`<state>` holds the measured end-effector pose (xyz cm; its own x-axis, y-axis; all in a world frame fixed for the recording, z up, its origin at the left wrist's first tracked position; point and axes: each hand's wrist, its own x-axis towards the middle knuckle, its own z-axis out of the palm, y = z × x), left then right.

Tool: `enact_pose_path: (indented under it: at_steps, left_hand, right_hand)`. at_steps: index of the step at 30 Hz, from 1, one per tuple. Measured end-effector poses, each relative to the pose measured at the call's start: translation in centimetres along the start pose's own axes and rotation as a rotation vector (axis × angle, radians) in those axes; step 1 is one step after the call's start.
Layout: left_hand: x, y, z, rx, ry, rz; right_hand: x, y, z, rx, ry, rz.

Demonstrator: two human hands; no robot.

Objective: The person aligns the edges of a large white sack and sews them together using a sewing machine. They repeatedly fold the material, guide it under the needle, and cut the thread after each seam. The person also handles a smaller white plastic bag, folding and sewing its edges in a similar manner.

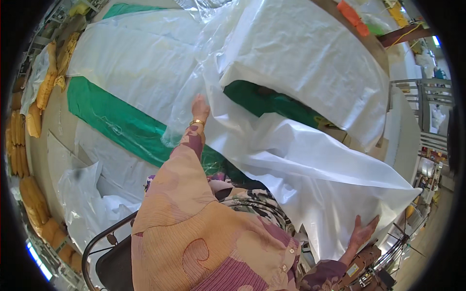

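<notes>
A large glossy white plastic sheet spreads in folds across my front, its right end drawn to a corner at the far right. My left hand, with a gold band at the wrist, reaches forward with its fingers curled at the sheet's left edge, where crumpled clear film lies too. The fingertips are partly hidden. Low on the right, my right hand rests against the sheet, thumb and fingers spread. Under the sheets shows green material, which also appears in the gap beside a folded-over white stack.
Flat whitish sheets cover the far left of the table, with loose plastic at its near left. Yellow bundles line the left side. A black chair is beside me. Metal racks stand at right; an orange piece lies far right.
</notes>
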<state>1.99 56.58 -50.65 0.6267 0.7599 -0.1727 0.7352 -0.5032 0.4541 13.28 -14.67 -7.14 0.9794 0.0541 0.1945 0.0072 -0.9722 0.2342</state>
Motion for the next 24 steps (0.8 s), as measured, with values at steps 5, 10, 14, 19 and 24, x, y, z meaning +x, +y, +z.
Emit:
enact_pose_path:
  at_steps: [5,10,14,19,24]
  left_hand:
    - [-2.9,-6.4,4.2,0.041,-0.254,-0.244]
    - [-1.0,-5.5,4.9,0.061,-0.332,-0.290]
    - [-0.4,-7.1,6.4,0.104,-0.270,-0.303]
    - [3.1,-2.1,5.1,-0.884,0.385,-0.487]
    - [3.7,14.6,-3.7,-0.641,0.390,0.190]
  right_hand:
    - [-0.3,-0.5,-0.9,-0.013,-0.077,0.015]
    - [-1.0,-1.2,-1.8,-0.118,-0.160,0.067]
    - [2.6,-3.7,-2.8,-0.178,-0.211,0.093]
    - [1.3,-1.9,-2.3,-0.173,-0.212,0.091]
    - [1.4,-2.3,-2.8,-0.107,-0.253,0.080]
